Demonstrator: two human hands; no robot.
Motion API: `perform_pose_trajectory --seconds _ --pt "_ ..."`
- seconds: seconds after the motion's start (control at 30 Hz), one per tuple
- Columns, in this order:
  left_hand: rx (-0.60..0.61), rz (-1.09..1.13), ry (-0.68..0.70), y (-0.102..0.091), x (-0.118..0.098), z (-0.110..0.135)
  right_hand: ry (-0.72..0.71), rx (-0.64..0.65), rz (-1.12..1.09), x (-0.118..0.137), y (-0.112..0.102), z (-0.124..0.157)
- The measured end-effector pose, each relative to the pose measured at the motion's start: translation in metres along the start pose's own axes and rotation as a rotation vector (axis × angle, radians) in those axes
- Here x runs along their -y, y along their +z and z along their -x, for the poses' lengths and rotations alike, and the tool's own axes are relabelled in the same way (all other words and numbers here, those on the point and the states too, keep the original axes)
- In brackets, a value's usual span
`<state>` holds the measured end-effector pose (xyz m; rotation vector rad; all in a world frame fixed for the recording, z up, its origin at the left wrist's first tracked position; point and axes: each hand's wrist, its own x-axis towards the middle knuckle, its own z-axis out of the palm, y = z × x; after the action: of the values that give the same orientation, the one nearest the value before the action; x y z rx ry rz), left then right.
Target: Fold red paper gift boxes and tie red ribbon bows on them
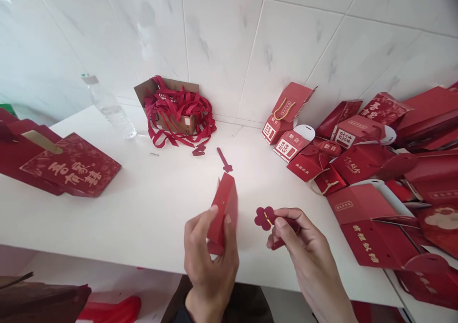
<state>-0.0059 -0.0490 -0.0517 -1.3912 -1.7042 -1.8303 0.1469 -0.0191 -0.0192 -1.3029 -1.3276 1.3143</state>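
Observation:
My left hand [210, 280] is closed round the sides of a small red gift box [223, 196], which is held tilted above the white table. A small hole shows in the box's upper face. To the right of it, my right hand [312, 252] pinches a dark red flower-shaped strap [260, 219] with a gold fastener across the flower. The strap's tail curls back among the fingers and is partly hidden. On the table beyond the box lies a similar flower-ended strap [226, 161], with more small dark red pieces [199, 150] beside it.
A cardboard box [171, 121] overflowing with red ribbons [179, 104] stands by the tiled wall. Nearby are a plastic bottle [114, 115] and a small clip-like item [154, 154]. Red gift boxes [372, 163] crowd the right; a larger red box [82, 165] stands left.

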Motion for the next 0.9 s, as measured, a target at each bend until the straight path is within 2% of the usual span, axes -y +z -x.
perform_pose_trajectory --seconds 0.13,0.17,0.27,0.3,0.33,0.43,0.47,0.67,0.9 --pt "0.089 -0.095 -0.033 -0.009 -0.001 -0.005 -0.028 0.004 0.030 0.008 0.002 0.007" --pt "0.079 -0.100 -0.033 -0.013 -0.006 -0.004 -0.039 0.008 0.035 0.009 0.002 0.009" --pt "-0.055 -0.074 0.043 -0.022 -0.026 0.003 -0.049 0.037 0.050 0.013 0.000 0.015" --pt "-0.047 -0.053 0.073 -0.024 -0.032 0.006 -0.048 0.051 0.052 0.015 -0.001 0.017" --pt "0.008 -0.034 0.090 -0.025 -0.037 0.008 -0.045 0.066 0.055 0.016 -0.002 0.019" --pt "0.312 0.006 0.063 -0.024 -0.043 0.009 -0.057 0.094 0.088 0.019 -0.005 0.023" --pt "0.364 0.015 0.050 -0.023 -0.043 0.009 -0.067 0.097 0.109 0.019 -0.006 0.024" --pt "0.390 0.096 0.020 -0.019 -0.039 0.007 -0.060 0.091 0.158 0.024 -0.007 0.030" --pt "0.491 0.157 -0.057 -0.015 -0.035 0.007 -0.048 0.204 0.190 0.021 -0.017 0.025"
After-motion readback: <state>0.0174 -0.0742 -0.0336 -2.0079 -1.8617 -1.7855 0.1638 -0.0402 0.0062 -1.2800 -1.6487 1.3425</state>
